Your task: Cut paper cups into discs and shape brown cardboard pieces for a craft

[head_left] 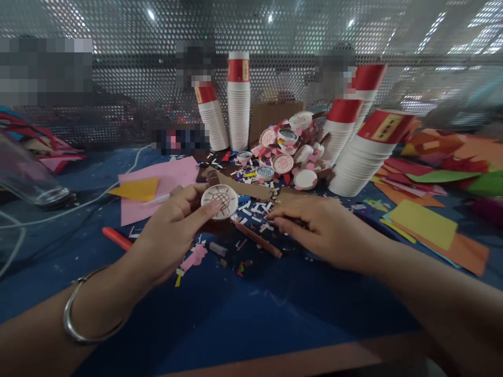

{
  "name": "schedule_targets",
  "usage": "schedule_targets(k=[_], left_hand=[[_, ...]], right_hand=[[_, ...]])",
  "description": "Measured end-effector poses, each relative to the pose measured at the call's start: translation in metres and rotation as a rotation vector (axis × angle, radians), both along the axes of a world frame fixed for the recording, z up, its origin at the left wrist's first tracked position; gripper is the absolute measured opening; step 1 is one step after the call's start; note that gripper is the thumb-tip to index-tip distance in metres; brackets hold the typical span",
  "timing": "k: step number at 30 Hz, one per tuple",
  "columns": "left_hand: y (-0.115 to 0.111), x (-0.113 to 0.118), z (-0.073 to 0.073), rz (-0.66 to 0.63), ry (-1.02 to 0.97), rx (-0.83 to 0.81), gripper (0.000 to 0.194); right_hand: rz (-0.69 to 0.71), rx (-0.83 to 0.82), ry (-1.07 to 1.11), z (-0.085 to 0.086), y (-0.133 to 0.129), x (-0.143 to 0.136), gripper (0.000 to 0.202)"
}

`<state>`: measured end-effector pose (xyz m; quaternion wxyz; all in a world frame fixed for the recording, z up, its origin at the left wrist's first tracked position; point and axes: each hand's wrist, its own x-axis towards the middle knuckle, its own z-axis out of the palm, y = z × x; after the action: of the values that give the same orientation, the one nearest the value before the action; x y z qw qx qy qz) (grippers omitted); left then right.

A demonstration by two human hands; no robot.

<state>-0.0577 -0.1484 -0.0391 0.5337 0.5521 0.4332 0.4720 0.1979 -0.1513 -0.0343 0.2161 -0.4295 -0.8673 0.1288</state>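
Observation:
Between the thumb and fingers of my left hand [173, 228] is a white paper disc [219, 201] with a brown grid and short rays drawn on it. A dark brown piece [212, 178] shows just behind its upper edge. My right hand [322, 225] hovers over small white paper scraps [257, 210], its thumb and fingertips close together; what they pinch, if anything, is too small to tell. A brown strip [257, 238] lies between the hands. Beyond them is a pile of similar decorated discs [283, 163] with pink and brown paper parts.
Stacks of red-and-white paper cups [238, 99] stand behind the pile, with more cups [363, 152] at its right. Pink paper [176, 175] and a red pen-like stick [117, 239] lie left. Coloured sheets [424, 225] lie right. A glass jar [31, 173] and white cable [90, 195] are far left.

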Motion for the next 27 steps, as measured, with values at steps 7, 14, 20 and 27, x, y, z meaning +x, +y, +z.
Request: schedule_targets(k=[7,14,20,27], left_hand=[[-0.006,0.000,0.010,0.038,-0.023,0.013,0.038],[-0.005,-0.001,0.012,0.104,-0.063,0.000,0.032],[-0.004,-0.002,0.014,0.097,-0.050,0.016,0.036],[0.001,-0.007,0.007,0.067,-0.007,0.048,0.035]], right_hand=[[-0.384,0.098,-0.230,0.010,-0.026,0.073,0.041],[-0.654,-0.052,-0.393,-0.009,-0.045,0.136,0.053],[-0.709,-0.153,-0.298,-0.023,-0.035,0.144,0.055],[-0.701,-0.157,-0.282,-0.017,-0.028,0.134,0.046]])
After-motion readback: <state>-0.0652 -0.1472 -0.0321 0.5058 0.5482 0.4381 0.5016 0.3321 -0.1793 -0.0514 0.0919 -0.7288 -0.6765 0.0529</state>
